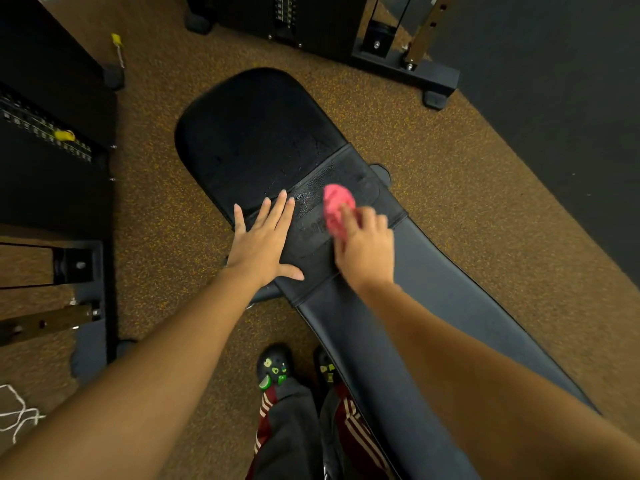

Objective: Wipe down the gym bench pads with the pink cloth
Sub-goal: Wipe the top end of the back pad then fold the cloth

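A black gym bench runs diagonally through the view, with a wide seat pad [252,140] at the far end and a long back pad [415,323] nearer me. Between them lies a textured band [311,192] that looks wet. My right hand [367,251] grips the bunched pink cloth [337,206] and presses it onto this band. Beside it my left hand [263,240] lies flat on the bench's left edge, fingers straight and spread.
Weight-stack machines stand at the left [52,150] and at the top [311,26], with frame feet on the speckled brown floor [450,188]. A dark mat [571,116] covers the right. My shoes [275,368] stand beside the bench. A white cord [17,414] lies at the lower left.
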